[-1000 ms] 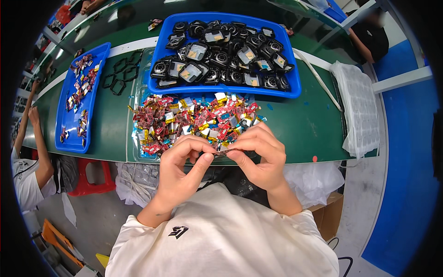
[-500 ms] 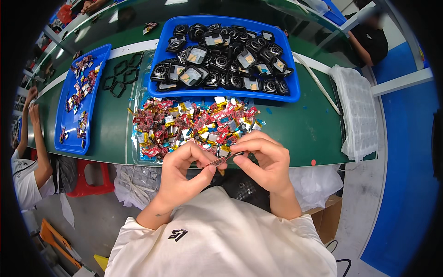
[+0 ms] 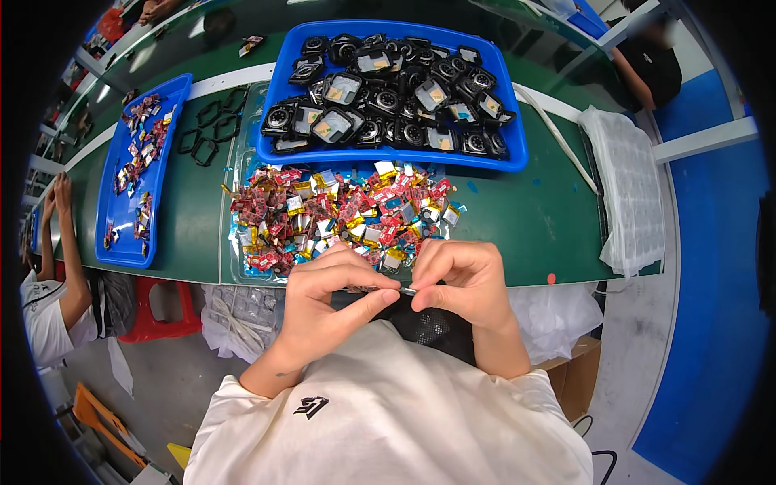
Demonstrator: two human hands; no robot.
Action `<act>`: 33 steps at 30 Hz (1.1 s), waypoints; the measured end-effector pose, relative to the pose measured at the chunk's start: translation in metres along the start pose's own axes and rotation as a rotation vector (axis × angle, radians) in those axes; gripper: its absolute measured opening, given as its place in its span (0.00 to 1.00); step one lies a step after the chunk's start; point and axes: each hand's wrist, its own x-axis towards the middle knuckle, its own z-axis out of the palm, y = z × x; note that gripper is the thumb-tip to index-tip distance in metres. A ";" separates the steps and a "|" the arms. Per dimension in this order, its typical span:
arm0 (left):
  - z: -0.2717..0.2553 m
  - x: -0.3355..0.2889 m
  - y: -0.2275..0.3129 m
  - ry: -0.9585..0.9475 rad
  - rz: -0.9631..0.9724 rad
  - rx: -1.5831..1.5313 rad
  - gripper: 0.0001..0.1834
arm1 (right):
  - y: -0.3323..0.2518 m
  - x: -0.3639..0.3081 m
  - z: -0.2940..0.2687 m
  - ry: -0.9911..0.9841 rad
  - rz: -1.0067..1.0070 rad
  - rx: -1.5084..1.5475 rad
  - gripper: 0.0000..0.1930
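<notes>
Over the table's near edge, my left hand (image 3: 330,301) and my right hand (image 3: 469,287) meet fingertip to fingertip. Both pinch one small circuit board assembly (image 3: 408,291); only a thin dark and silvery bit shows between them, the fingers covering the rest. Just beyond lies a loose heap of small red circuit boards (image 3: 356,212) mixed with silver cells and yellow tape. A clear plastic tray (image 3: 233,267) shows its edge at the heap's left side.
Behind the heap, a blue tray (image 3: 404,157) holds many black smartwatch cases (image 3: 386,102). Farther left are black frames (image 3: 206,151) and another blue tray (image 3: 113,230) with board pieces. Wrapped white trays (image 3: 626,194) stand at right. A co-worker's arms (image 3: 71,242) show at far left.
My fingertips have drawn closer together and slightly down. The red board that showed between them is now mostly hidden. At far left, the co-worker's hands have come together.
</notes>
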 end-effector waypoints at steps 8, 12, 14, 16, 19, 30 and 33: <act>0.002 -0.003 -0.001 -0.028 -0.114 -0.247 0.04 | 0.014 -0.003 0.007 -0.006 0.134 0.383 0.09; 0.001 -0.002 -0.002 -0.057 -0.103 -0.241 0.04 | 0.013 -0.003 0.009 -0.009 0.160 0.376 0.09; 0.000 0.000 -0.003 -0.075 -0.078 -0.247 0.04 | 0.010 -0.003 0.008 0.004 0.182 0.360 0.09; -0.001 0.001 -0.005 -0.146 0.038 -0.274 0.04 | 0.006 -0.004 0.007 0.086 0.270 0.353 0.08; 0.002 -0.002 -0.002 -0.086 -0.039 -0.498 0.03 | 0.000 0.001 0.005 0.165 0.129 0.061 0.06; -0.002 -0.010 0.003 -0.035 -0.155 -0.482 0.02 | -0.049 0.063 -0.070 0.337 -0.135 -1.474 0.16; 0.000 -0.008 0.007 -0.065 -0.127 -0.422 0.01 | -0.046 0.075 -0.106 0.329 0.011 -1.677 0.09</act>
